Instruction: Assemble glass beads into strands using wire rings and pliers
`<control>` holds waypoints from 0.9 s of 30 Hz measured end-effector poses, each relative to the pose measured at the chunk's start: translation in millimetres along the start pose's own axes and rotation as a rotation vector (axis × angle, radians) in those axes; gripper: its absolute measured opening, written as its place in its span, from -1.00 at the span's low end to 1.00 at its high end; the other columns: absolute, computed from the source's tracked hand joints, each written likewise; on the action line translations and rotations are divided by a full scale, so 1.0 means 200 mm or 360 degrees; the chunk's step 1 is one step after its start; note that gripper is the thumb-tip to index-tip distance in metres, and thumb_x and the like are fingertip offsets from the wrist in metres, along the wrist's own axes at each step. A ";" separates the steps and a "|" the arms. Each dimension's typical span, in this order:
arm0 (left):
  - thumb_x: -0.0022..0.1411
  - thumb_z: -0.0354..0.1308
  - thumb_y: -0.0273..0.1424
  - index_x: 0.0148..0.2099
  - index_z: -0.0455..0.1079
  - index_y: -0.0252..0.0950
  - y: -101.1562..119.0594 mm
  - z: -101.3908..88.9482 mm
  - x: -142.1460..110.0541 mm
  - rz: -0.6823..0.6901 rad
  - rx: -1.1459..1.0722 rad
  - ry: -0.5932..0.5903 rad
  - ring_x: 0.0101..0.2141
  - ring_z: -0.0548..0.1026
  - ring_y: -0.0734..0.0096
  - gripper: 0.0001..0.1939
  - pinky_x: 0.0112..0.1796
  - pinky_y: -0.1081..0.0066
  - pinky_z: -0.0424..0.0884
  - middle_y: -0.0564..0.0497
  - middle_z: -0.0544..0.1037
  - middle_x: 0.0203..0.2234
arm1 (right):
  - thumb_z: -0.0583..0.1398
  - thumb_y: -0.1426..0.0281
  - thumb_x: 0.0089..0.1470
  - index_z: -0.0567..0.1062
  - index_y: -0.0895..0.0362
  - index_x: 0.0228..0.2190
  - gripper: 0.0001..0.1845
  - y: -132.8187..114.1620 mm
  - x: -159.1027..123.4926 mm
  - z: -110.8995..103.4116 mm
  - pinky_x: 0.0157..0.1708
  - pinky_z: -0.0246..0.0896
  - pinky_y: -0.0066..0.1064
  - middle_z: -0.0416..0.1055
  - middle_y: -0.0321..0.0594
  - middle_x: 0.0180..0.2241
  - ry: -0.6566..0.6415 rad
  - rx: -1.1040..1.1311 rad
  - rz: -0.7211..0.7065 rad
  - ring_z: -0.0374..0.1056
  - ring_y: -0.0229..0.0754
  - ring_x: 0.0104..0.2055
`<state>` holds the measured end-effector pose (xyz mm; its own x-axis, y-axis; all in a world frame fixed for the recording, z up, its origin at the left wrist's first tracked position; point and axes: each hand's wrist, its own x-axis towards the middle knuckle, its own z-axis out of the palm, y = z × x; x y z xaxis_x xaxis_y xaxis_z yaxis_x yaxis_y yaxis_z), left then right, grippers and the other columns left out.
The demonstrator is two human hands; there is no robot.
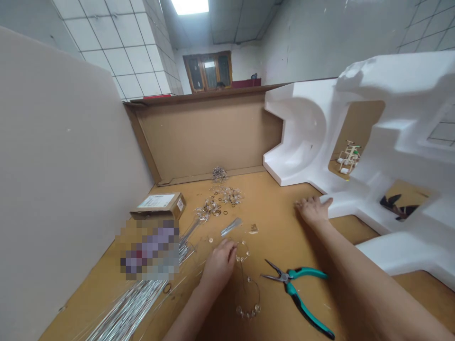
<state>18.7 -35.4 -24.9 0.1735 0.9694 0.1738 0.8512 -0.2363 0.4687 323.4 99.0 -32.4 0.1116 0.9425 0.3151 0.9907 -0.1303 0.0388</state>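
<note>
My left hand [219,264] rests on the wooden table [280,237] with its fingers curled at a thin wire strung with clear beads [248,296]. What the fingertips pinch is hidden. My right hand [313,209] lies flat on the table farther back, fingers stretched out, touching the foot of a white foam block [384,142]. Green-handled pliers [298,291] lie on the table between my two forearms, jaws pointing left.
A bundle of silver wires [138,298] lies at the lower left, beside a small cardboard box [159,204]. Loose rings and clear beads [222,196] are scattered mid-table. Cardboard walls [206,132] close off the back and left.
</note>
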 end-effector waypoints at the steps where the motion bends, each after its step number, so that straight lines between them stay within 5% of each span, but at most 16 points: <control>1: 0.19 -0.17 -0.45 -0.32 0.33 -0.23 0.00 0.00 0.00 -0.0007 -0.0002 -0.0008 -0.33 0.39 0.39 -0.76 -0.30 0.47 0.26 0.01 0.43 -0.37 | -0.10 0.30 0.11 0.45 0.21 -0.31 -0.61 0.01 0.00 0.00 -0.11 -0.52 0.21 0.37 0.04 -0.27 0.0005 0.0005 -0.0002 0.12 0.07 -0.10; 9: 0.19 -0.14 -0.44 -0.29 0.39 -0.18 0.05 -0.03 0.04 0.0089 0.0256 -0.0251 -0.35 0.42 0.42 -0.74 -0.33 0.50 0.25 0.03 0.46 -0.37 | -0.03 0.32 0.06 0.41 0.26 -0.23 -0.64 -0.05 -0.05 -0.14 -0.11 -0.32 0.20 0.32 0.13 -0.16 0.0055 0.0123 -0.0070 0.08 0.15 -0.05; 12: 0.19 -0.13 -0.43 -0.34 0.40 -0.20 0.06 -0.03 0.06 0.0138 0.0346 -0.0283 -0.36 0.42 0.41 -0.74 -0.34 0.49 0.24 0.02 0.45 -0.39 | -0.09 0.41 0.09 0.35 0.23 -0.13 -0.64 -0.19 -0.16 -0.26 -0.11 -0.06 -0.11 0.27 0.07 -0.10 0.0077 0.0244 -0.0287 0.12 0.02 -0.05; 16: 0.20 -0.15 -0.42 -0.38 0.38 -0.26 0.09 -0.02 0.08 0.0169 0.0415 -0.0261 -0.37 0.42 0.36 -0.73 -0.35 0.45 0.24 -0.04 0.43 -0.40 | -0.04 0.42 0.08 0.45 0.04 -0.34 -0.73 -0.43 -0.41 -0.39 -0.30 0.07 -0.49 0.39 -0.24 -0.31 -0.0042 0.0431 -0.0831 0.27 -0.25 -0.28; 20: 0.21 -0.18 -0.42 -0.37 0.36 -0.28 0.11 -0.02 0.07 0.0212 0.0428 -0.0234 -0.38 0.42 0.34 -0.71 -0.34 0.42 0.24 -0.08 0.42 -0.39 | 0.00 0.49 0.04 0.44 0.10 -0.48 -0.76 -0.57 -0.57 -0.43 -0.37 0.06 -0.51 0.38 -0.23 -0.41 -0.0107 0.0518 -0.1140 0.27 -0.25 -0.35; 27: 0.17 -0.14 -0.43 -0.43 0.34 -0.31 0.15 -0.04 0.07 0.0284 0.0190 -0.0242 -0.37 0.40 0.29 -0.75 -0.32 0.38 0.23 -0.10 0.41 -0.42 | -0.01 0.59 -0.03 0.43 0.18 -0.49 -0.77 -0.54 -0.57 -0.43 -0.44 0.04 -0.43 0.38 -0.10 -0.40 -0.0254 0.0674 -0.1188 0.29 -0.20 -0.43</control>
<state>42.6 -30.3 -1.0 0.3906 0.9142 0.1081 0.8515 -0.4034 0.3350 196.8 -21.3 9.5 -0.6001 0.7718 0.2102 0.7513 0.6340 -0.1833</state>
